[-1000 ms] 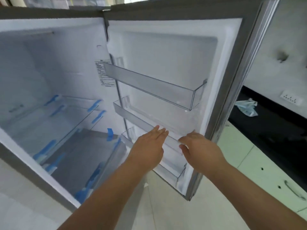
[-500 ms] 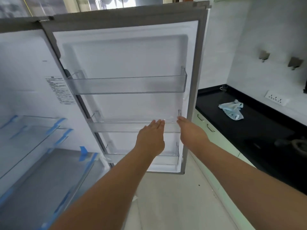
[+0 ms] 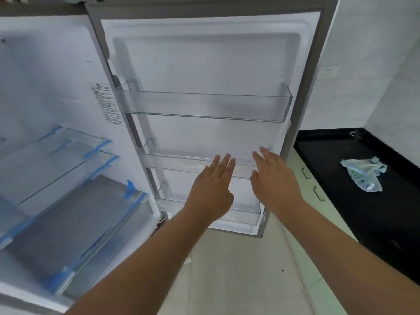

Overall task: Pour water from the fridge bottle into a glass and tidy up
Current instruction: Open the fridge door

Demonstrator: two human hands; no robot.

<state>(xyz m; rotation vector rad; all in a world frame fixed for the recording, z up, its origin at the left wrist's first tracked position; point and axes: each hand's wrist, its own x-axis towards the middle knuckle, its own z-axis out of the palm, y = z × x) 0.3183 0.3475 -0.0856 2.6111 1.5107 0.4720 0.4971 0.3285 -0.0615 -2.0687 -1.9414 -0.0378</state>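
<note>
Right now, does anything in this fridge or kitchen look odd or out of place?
Yes. No bottle shows: the three door bins look empty. Blue packing tape is stuck on the shelves. A crumpled cloth lies on the black counter.

Bright even daylight, soft shadows on the fridge door (image 3: 204, 64), mild blur, wide-angle bending at edges

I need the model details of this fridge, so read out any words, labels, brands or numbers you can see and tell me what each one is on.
White printed sticker on the fridge's inner side wall by the door hinge: lines of text, too small and blurred to read.
Nothing else carries readable text: clear plastic door shelves, black countertop and crumpled pale blue cloth show none.
</note>
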